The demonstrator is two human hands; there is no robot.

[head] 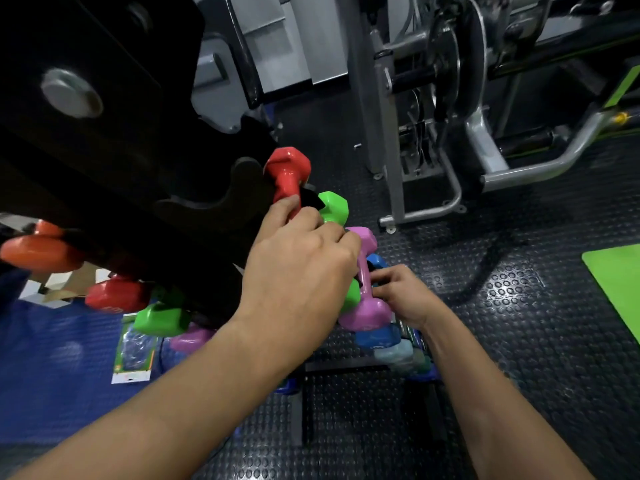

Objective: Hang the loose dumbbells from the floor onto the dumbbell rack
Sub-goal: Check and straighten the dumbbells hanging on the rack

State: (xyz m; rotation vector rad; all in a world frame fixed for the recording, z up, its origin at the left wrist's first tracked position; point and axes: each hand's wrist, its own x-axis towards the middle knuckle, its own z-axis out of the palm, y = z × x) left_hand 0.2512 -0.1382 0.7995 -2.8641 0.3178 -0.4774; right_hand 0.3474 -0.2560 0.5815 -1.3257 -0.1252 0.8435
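Observation:
A black dumbbell rack [207, 209] fills the left side, its arms carrying coloured dumbbells. My left hand [298, 261] is curled over the handle of a green dumbbell [334, 207] on the rack's near side. Its thumb lies against the red dumbbell [289, 168] just above. My right hand [403, 296] pinches the handle of the pink dumbbell [367, 310], close to its lower head, one step below the green one. A blue dumbbell [375, 337] and a pale teal one [394, 351] sit lower down. The green handle is hidden under my fingers.
Orange [38, 252], red [114, 296], green [159, 318] and pink [190, 339] dumbbell heads show on the rack's left side. A blue mat [52, 358] lies at left, a green mat [620, 282] at right. A grey gym machine [391, 133] stands behind on studded black flooring.

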